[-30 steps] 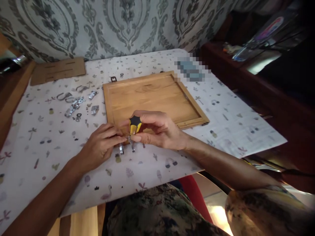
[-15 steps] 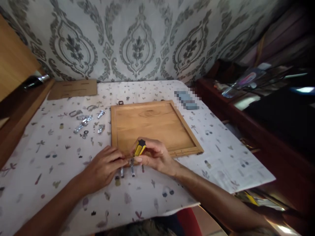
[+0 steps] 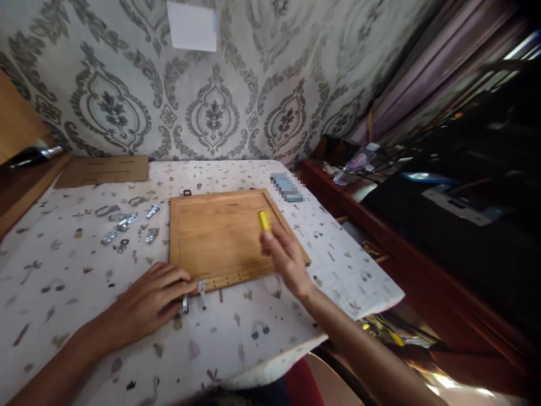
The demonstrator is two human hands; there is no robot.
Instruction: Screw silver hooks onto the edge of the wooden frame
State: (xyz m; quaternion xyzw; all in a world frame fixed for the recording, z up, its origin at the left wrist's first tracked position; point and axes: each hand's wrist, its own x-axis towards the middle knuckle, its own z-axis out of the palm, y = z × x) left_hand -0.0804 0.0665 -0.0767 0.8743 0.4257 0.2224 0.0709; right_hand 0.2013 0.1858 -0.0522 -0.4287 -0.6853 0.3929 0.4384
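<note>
A framed wooden panel [image 3: 215, 234] lies flat on the patterned tablecloth. Two metal hinge-like pieces stick out past its near edge by the left corner; one hinge [image 3: 202, 293] shows fully, while the other [image 3: 185, 305] is partly under my fingers. My left hand [image 3: 154, 296] rests on that corner, fingers stretched out and lying flat. Over the panel's right side, my right hand [image 3: 289, 264] is closed around a screwdriver whose yellow handle [image 3: 264, 220] points up. The screwdriver's shaft is not visible. Small dark holes run along the near frame edge.
Several loose metal fittings [image 3: 122, 226] lie left of the panel. A cardboard piece [image 3: 103, 171] is at the back left, and a pixelated flat object [image 3: 287, 187] at the back right. A plastic bottle [image 3: 353, 164] lies on the dark red furniture [image 3: 325, 179] beyond the table.
My right hand has lifted the screwdriver off the hinge and moved right over the panel. My left hand stays at the corner, its fingers flatter. The view has turned up and right.
</note>
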